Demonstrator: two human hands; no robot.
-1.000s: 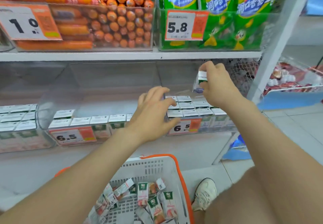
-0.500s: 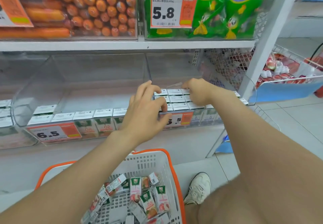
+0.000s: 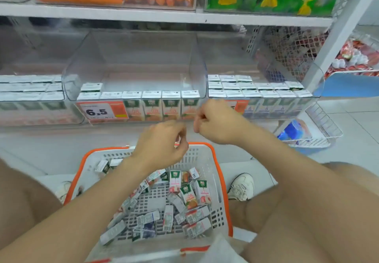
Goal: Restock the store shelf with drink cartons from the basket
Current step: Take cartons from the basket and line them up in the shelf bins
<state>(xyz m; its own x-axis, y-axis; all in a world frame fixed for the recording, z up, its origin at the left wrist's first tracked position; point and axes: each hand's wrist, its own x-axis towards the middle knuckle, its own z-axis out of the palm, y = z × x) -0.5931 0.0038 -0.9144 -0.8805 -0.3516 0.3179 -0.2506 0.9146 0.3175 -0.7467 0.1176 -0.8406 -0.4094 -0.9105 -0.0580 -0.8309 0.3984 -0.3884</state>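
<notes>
Store shelf (image 3: 164, 16), clear bins (image 3: 135, 90) half stocked. Left hand (image 3: 164, 141), right hand (image 3: 215, 123) loosely curled, empty, above basket (image 3: 217, 160). Drink cartons (image 3: 184, 193) jumbled inside: risk of grabbing wrong flavour, crushing corners.

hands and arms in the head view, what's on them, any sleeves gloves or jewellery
Both arms are bare right up to the bottom edge of the head view, with no sleeve showing. The left hand and the right hand wear no gloves, and no watch, bracelet or ring can be seen on either. The frame is slightly blurred, so a thin ring could be missed.
</notes>
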